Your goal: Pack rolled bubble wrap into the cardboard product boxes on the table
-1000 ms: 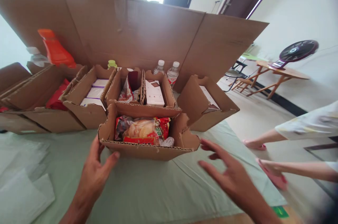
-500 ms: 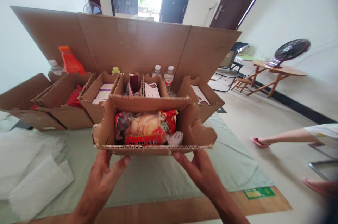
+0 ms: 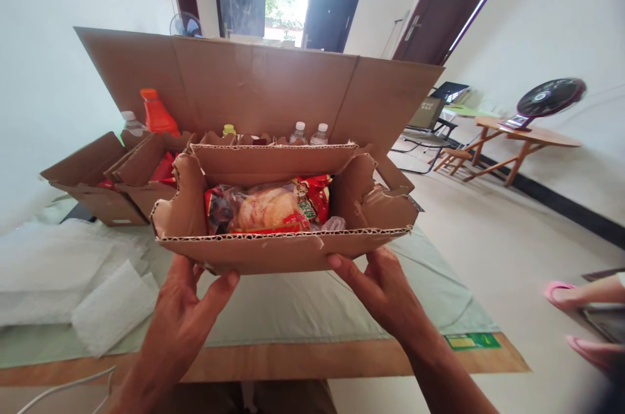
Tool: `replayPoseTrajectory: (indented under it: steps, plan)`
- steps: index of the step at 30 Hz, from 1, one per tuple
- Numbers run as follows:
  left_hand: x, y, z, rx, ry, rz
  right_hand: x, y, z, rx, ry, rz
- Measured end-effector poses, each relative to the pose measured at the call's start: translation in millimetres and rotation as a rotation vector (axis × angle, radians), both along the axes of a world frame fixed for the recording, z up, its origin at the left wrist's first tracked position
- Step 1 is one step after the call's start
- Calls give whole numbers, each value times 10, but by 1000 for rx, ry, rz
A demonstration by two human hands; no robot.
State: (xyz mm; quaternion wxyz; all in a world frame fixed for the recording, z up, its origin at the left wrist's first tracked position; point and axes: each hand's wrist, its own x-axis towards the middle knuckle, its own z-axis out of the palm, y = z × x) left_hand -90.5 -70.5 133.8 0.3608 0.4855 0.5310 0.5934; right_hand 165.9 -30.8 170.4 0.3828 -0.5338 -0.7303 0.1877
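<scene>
Both of my hands hold up a cut-open cardboard box above the table. My left hand grips its lower left front, thumb on the front wall and fingers hidden beneath. On the other side, my right hand supports the lower right in the same way. Inside lies a clear and red food packet with pale round contents, plus a dark-coloured packet at its left end. A crumpled piece of clear plastic sits at the right end of the box.
More cardboard boxes stand in a row behind, with an orange bottle and clear bottles before a cardboard panel. Bubble wrap lies left on the green cloth. Another person's foot shows at right.
The held box looks larger and higher, now covering more of the boxes behind it. Both hands have stayed on it. The view has shifted, and the other person's legs have moved right.
</scene>
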Motion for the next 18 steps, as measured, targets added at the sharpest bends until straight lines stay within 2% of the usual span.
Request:
replayPoseTrajectory:
  steps: [4,7,10,13,16,18]
  plan:
    - [-33,-10,-4,6,4,30,-20,-4,19,-6,2,-10]
    - [-5,-18,-98,-31,-7,-2,30,46,-109,-37,36,9]
    - [139,-90,-326,-126,27,-34,202,169,-426,-103,184,90]
    - [415,-247,-652,-221,93,-92,471,350,-870,-189,436,146]
    - [737,-419,-979,-259,152,-149,725,539,-1267,-190,602,77]
    - [914,-489,-1139,-265,178,-175,838,654,-1426,-153,627,17]
